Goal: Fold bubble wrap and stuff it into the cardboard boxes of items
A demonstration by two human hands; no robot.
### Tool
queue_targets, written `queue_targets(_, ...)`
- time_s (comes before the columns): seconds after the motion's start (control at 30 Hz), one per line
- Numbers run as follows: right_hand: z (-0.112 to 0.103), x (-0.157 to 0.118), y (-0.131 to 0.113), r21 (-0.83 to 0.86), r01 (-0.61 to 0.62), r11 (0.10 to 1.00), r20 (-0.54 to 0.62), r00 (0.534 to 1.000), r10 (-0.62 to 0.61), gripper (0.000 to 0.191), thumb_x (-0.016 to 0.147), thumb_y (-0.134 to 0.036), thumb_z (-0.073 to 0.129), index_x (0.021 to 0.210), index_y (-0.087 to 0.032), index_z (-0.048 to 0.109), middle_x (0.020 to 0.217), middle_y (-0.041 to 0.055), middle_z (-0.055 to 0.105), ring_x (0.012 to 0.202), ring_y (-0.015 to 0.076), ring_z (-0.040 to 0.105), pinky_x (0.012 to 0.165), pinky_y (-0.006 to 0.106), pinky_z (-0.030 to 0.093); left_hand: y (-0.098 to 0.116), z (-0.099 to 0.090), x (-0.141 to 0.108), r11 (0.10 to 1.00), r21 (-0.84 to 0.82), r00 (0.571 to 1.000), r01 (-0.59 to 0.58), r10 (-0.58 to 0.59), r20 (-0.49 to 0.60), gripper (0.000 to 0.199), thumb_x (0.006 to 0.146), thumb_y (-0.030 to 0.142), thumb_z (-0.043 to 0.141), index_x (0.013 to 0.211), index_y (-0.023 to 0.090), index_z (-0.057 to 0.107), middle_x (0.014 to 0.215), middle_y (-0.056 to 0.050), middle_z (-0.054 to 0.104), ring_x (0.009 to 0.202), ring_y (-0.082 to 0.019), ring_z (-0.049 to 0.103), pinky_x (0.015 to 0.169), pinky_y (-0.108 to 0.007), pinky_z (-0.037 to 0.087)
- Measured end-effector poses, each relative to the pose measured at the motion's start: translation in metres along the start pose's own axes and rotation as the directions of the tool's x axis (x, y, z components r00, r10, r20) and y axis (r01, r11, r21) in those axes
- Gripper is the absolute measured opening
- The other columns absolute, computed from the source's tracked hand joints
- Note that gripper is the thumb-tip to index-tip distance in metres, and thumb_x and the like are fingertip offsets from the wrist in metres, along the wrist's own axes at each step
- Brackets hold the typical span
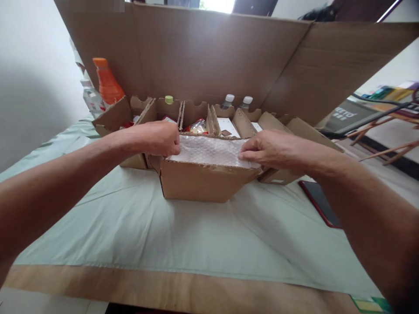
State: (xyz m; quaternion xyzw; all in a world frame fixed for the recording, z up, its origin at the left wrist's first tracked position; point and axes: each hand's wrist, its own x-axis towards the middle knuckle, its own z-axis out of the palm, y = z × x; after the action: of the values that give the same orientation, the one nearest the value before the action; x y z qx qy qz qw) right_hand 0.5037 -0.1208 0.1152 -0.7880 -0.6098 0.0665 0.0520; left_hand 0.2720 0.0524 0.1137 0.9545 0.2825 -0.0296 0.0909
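Observation:
A brown cardboard box (pixel 196 181) stands on the cloth in front of me, and a sheet of clear bubble wrap (pixel 209 149) lies across its open top. At the left end of the sheet, my left hand (pixel 160 138) is closed, its curled fingers gripping the wrap at the box's corner. My right hand (pixel 270 148) pinches the other end between thumb and fingers, near the box's right rim. What lies under the wrap inside the box is hidden.
Behind the box is a row of open cardboard bins (pixel 194 114) holding small packets and white cards. An orange bottle (pixel 108 85) stands back left; a tall cardboard panel (pixel 209 56) rises behind. A phone (pixel 321 203) lies right, partly behind my forearm, on the pale green cloth (pixel 183 240).

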Motion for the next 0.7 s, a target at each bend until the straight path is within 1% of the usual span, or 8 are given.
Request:
queue_targets(0.03, -0.006, 0.000, 0.000, -0.028, 0.031, 0.999, 0.030, 0.999, -0.030, 0.030, 0.086, -0.031, 0.065, 0.057, -0.022, 0.064, 0.048, -0.0025, 0.046, 0.048, 0.0125, 0.042, 0.053, 0.031, 0.032, 0.001, -0.002, -0.002, 1.000, -0.005, 1.000, 0.000, -0.001, -0.023, 0.035, 0.071, 0.016, 0.057, 0.043, 0.021, 0.037, 0.048, 0.002, 0.029, 0.048, -0.013, 0.031, 0.055, -0.034, 0.024)
queue_targets(0.1, -0.014, 0.000, 0.001, -0.059, 0.087, 0.994, -0.021, 0.996, -0.088, 0.032, 0.089, -0.034, 0.061, 0.060, -0.021, 0.066, 0.050, -0.0016, 0.047, 0.051, 0.0133, 0.045, 0.055, 0.031, 0.034, 0.001, -0.005, -0.004, 1.000, -0.027, 0.999, -0.001, 0.000, -0.044, 0.035, 0.072, 0.017, 0.057, 0.043, 0.021, 0.037, 0.048, 0.002, 0.030, 0.047, -0.012, 0.031, 0.054, -0.033, 0.023)
queue_targets(0.17, -0.016, 0.000, -0.002, -0.094, 0.073, 0.993, -0.018, 0.997, -0.075, 0.031, 0.088, -0.032, 0.061, 0.060, -0.022, 0.066, 0.050, -0.0015, 0.048, 0.051, 0.0137, 0.045, 0.055, 0.032, 0.033, -0.001, -0.003, -0.002, 0.999, -0.041, 1.000, -0.013, 0.012, -0.014, 0.033, 0.071, 0.017, 0.058, 0.043, 0.021, 0.041, 0.047, 0.002, 0.035, 0.046, -0.012, 0.034, 0.053, -0.032, 0.025)
queue_targets(0.3, -0.005, 0.005, -0.022, -0.259, -0.033, 0.965, 0.156, 0.985, 0.075, 0.027, 0.080, -0.014, 0.061, 0.055, -0.022, 0.060, 0.051, -0.0011, 0.051, 0.050, 0.0142, 0.044, 0.055, 0.033, 0.030, 0.001, 0.004, 0.009, 0.996, 0.082, 0.994, -0.041, 0.033, 0.100, 0.030, 0.068, 0.014, 0.059, 0.043, 0.021, 0.045, 0.046, 0.001, 0.046, 0.046, -0.013, 0.037, 0.054, -0.032, 0.027)
queue_targets(0.4, 0.000, 0.012, -0.038, -0.289, 0.002, 0.957, 0.235, 0.970, 0.069, 0.034, 0.072, -0.004, 0.064, 0.046, -0.021, 0.051, 0.048, -0.0005, 0.049, 0.050, 0.0134, 0.043, 0.056, 0.034, 0.029, 0.010, 0.007, 0.018, 0.982, 0.182, 0.993, -0.048, 0.027, 0.118, 0.032, 0.064, 0.013, 0.062, 0.039, 0.021, 0.043, 0.043, 0.001, 0.045, 0.044, -0.013, 0.035, 0.053, -0.032, 0.026)
queue_targets(0.5, -0.001, 0.021, -0.040, -0.237, 0.000, 0.971, 0.302, 0.951, 0.073, 0.040, 0.068, -0.001, 0.067, 0.041, -0.021, 0.045, 0.043, -0.0021, 0.043, 0.047, 0.0119, 0.040, 0.054, 0.032, 0.028, 0.014, 0.013, 0.027, 0.962, 0.250, 0.989, -0.114, 0.086, 0.118, 0.032, 0.058, 0.013, 0.066, 0.037, 0.021, 0.043, 0.039, 0.002, 0.041, 0.043, -0.012, 0.035, 0.053, -0.030, 0.027)
queue_targets(0.63, 0.010, 0.032, -0.021, -0.167, 0.016, 0.986, 0.282, 0.959, 0.032, 0.029, 0.060, -0.006, 0.071, 0.044, -0.023, 0.054, 0.046, -0.0024, 0.051, 0.046, 0.0135, 0.045, 0.052, 0.031, 0.029, 0.008, 0.022, 0.035, 0.991, 0.073, 0.983, -0.113, 0.101, 0.156, 0.023, 0.052, 0.016, 0.071, 0.039, 0.022, 0.054, 0.037, 0.002, 0.046, 0.043, -0.014, 0.041, 0.054, -0.029, 0.032)
queue_targets(0.7, 0.020, 0.033, -0.010, -0.077, 0.033, 0.997, 0.108, 0.994, -0.024, 0.024, 0.055, -0.010, 0.074, 0.045, -0.023, 0.057, 0.048, -0.0021, 0.056, 0.048, 0.0149, 0.049, 0.052, 0.031, 0.030, 0.003, 0.019, 0.032, 0.989, -0.138, 0.998, -0.062, 0.058, -0.034, 0.019, 0.046, 0.013, 0.077, 0.042, 0.022, 0.061, 0.039, 0.003, 0.050, 0.044, -0.014, 0.045, 0.055, -0.029, 0.034)
